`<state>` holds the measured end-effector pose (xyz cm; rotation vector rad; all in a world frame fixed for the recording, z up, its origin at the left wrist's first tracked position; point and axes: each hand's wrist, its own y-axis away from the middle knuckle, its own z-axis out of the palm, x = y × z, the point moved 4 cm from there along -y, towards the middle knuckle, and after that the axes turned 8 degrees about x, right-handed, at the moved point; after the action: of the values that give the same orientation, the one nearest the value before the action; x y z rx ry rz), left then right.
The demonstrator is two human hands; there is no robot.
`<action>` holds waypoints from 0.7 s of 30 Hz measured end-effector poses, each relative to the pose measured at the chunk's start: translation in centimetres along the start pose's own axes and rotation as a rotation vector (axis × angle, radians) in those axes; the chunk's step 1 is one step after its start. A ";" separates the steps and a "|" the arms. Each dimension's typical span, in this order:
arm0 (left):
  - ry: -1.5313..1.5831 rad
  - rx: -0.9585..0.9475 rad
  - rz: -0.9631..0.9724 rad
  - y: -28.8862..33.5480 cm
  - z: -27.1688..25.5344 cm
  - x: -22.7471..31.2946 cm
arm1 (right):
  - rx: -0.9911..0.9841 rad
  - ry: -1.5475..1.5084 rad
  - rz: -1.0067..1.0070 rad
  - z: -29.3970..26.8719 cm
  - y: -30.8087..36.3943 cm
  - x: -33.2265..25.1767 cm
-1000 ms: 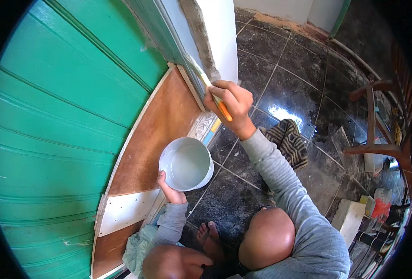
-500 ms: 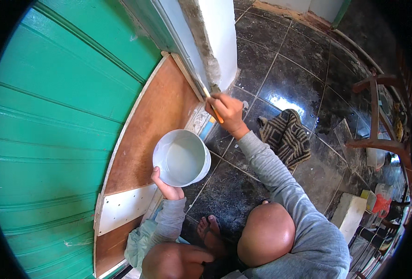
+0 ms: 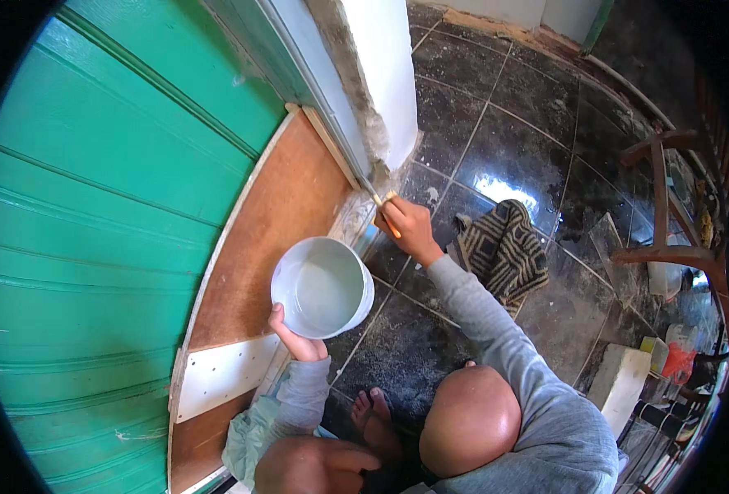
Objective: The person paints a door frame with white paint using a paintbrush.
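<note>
My left hand (image 3: 300, 336) is closed on a white plastic bucket (image 3: 283, 284), with the thumb on its rim and the fingers underneath. Pale liquid shows in the bottom of the bucket, which is tilted a little. My right hand (image 3: 410, 226) grips a thin paintbrush (image 3: 393, 228) by its orange handle. The brush's tip end reaches the lower part of a grey door frame (image 3: 319, 103), beside a white wall edge (image 3: 385, 74) with rough bare plaster. Whether the bristles touch the frame, I cannot tell.
A green panelled door (image 3: 109, 214) with a brown wooden board (image 3: 249, 239) at its bottom stands on the left. On the dark tiled floor (image 3: 537, 107) lies a patterned cloth (image 3: 504, 251). A wooden chair (image 3: 669, 206) and a pale block (image 3: 622, 380) are at the right.
My right hand has moved down and slightly right with the paintbrush, lower along the door frame. The bucket stays in my left hand, slightly lower in view.
</note>
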<state>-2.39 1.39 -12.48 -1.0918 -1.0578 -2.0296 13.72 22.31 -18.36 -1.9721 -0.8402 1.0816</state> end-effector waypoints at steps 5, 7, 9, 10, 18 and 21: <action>-0.027 0.008 0.017 -0.1 -1.5 0.4 | 0.509 -0.207 -0.113 -6.5 -13.4 -6.0; -0.036 0.032 0.019 -0.7 -1.7 0.5 | 0.634 -0.283 -0.178 -8.3 -19.2 -7.6; -0.018 0.021 0.024 -0.8 -1.2 0.4 | 0.634 -0.337 -0.190 -8.9 -21.8 -7.4; 0.003 0.024 0.024 -0.8 -1.0 0.5 | 0.645 -0.335 -0.197 -8.6 -21.0 -7.1; -0.019 -0.018 0.026 0.0 -0.2 1.0 | 0.510 -0.258 -0.071 -9.4 -16.9 -5.6; -0.029 -0.016 0.036 0.0 -0.4 1.5 | 0.576 -0.360 -0.184 -10.9 -24.2 -7.4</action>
<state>-3.30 0.88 -11.35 -1.1431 -1.0307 -2.0027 15.33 26.00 8.90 -1.2221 -0.7638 1.4019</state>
